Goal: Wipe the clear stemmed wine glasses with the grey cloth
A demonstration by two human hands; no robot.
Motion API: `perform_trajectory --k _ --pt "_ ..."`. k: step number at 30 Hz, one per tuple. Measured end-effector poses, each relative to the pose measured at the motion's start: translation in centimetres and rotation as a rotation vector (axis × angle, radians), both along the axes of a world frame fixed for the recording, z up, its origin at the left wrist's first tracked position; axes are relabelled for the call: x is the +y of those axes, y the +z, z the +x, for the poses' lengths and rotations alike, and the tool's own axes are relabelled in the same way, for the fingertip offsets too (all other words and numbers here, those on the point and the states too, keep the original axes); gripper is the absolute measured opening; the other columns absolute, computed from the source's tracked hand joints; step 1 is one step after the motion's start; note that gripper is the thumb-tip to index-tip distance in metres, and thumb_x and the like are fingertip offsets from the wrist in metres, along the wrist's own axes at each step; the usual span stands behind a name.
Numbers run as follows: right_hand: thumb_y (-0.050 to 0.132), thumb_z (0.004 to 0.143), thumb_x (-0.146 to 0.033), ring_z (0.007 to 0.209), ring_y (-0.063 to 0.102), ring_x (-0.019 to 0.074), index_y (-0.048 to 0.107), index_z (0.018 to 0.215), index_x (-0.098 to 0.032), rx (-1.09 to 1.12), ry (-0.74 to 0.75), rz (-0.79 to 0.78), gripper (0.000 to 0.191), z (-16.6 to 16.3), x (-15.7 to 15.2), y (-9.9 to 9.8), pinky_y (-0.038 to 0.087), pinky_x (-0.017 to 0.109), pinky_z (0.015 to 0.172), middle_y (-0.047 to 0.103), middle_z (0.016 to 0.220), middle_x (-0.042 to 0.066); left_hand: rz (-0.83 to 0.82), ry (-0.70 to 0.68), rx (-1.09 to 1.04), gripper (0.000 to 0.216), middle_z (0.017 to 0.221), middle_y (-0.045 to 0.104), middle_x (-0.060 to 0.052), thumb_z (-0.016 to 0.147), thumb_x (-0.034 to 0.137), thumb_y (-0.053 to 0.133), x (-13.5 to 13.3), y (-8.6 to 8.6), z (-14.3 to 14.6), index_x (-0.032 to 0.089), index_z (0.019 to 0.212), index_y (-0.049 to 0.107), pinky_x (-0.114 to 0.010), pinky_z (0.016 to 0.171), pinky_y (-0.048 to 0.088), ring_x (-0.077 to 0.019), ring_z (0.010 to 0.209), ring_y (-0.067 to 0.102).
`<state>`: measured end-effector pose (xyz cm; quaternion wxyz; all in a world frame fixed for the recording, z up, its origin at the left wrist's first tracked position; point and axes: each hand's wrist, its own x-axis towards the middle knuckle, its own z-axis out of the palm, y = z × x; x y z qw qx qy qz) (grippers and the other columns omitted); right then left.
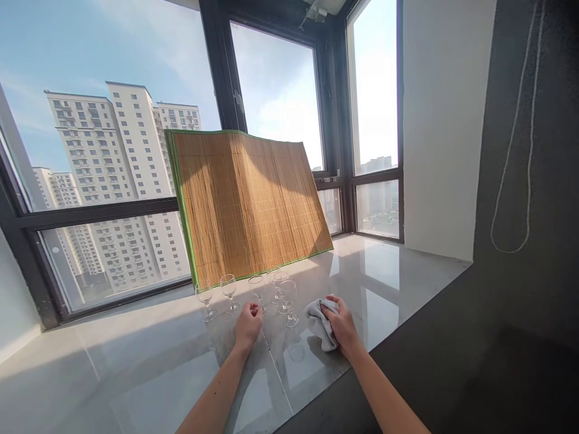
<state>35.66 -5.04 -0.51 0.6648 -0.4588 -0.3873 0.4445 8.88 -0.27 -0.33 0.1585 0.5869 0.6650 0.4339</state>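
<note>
My left hand [249, 325] is closed, its fingers pinched at the stem of a small clear stemmed glass [257, 287]. The bowl rises above my fingertips, while part of the stem and foot is hidden behind them. A crumpled pale grey cloth [322, 324] is bunched in my right hand [342, 325], low over the ledge. Just left of the cloth stands another stemmed glass [288, 298], upright, with more glasses [277, 286] close behind it. Farther left are two upright glasses, one [228, 292] nearer my left hand and one [205, 298] at the end.
The glossy marble-look ledge [172, 361] drops off along its front right edge. A bamboo mat [253, 205] with green edging leans on the window behind the glasses. Dark window frames [108, 211] surround the ledge, and a looped cord [511, 247] hangs at the right.
</note>
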Motion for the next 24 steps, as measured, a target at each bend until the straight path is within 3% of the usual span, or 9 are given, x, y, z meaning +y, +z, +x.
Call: perform_trajectory --k 5,10,13,17,21,24 --pt "0.074 0.067 -0.045 0.066 0.066 0.0205 0.058 0.112 -0.020 -0.011 0.012 0.004 0.054 0.1 0.2 -0.3 0.049 0.029 0.056 0.072 0.086 0.005 -0.012 -0.039 0.073 0.015 0.100 0.073 -0.007 0.084 0.025 0.054 -0.3 0.2 0.3 0.021 0.095 0.063 -0.026 0.079 0.048 -0.0206 0.097 0.068" --pt "0.075 0.066 -0.045 0.065 0.066 0.0204 0.058 0.111 -0.020 0.010 0.019 0.008 0.054 0.1 0.1 -0.3 0.049 0.028 0.055 0.072 0.084 0.005 0.050 0.187 0.144 0.023 0.121 0.064 -0.011 0.085 0.022 0.047 -0.5 1.1 -1.2 0.020 0.103 0.061 -0.037 0.099 0.041 -0.0263 0.118 0.056" --pt "0.075 0.066 -0.044 0.065 0.066 0.0204 0.058 0.109 -0.020 0.010 0.013 0.006 0.052 0.1 0.0 -0.1 0.049 0.028 0.055 0.072 0.084 0.005 0.032 0.291 0.160 0.026 0.128 0.058 -0.013 0.084 0.022 0.047 0.0 1.3 -2.9 0.019 0.106 0.059 -0.041 0.102 0.040 -0.0296 0.123 0.052" --pt "0.075 0.066 -0.043 0.069 0.067 0.0217 0.058 0.107 -0.021 0.006 0.008 0.009 0.050 -0.1 -0.3 0.2 0.050 0.029 0.057 0.072 0.084 0.005 -0.054 0.281 0.193 0.038 0.132 0.056 -0.013 0.081 0.027 0.054 0.9 1.0 -4.1 0.020 0.118 0.057 -0.045 0.100 0.043 -0.0324 0.119 0.055" --pt "0.075 0.064 -0.043 0.071 0.067 0.0231 0.058 0.105 -0.022 0.016 0.002 0.002 0.049 -0.2 -0.6 0.6 0.050 0.030 0.058 0.072 0.082 0.004 -0.097 0.260 0.247 0.043 0.147 0.044 -0.011 0.076 0.034 0.061 1.3 0.7 -3.9 0.025 0.119 0.060 -0.052 0.107 0.035 -0.0371 0.133 0.042" --pt "0.074 0.063 -0.042 0.070 0.067 0.0235 0.059 0.104 -0.022 0.008 -0.004 0.000 0.048 -0.3 -0.8 0.8 0.049 0.030 0.057 0.072 0.082 0.004 -0.114 0.264 0.270 0.047 0.147 0.046 -0.010 0.073 0.036 0.064 1.3 0.6 -3.6 0.025 0.119 0.061 -0.052 0.110 0.032 -0.0391 0.139 0.034"
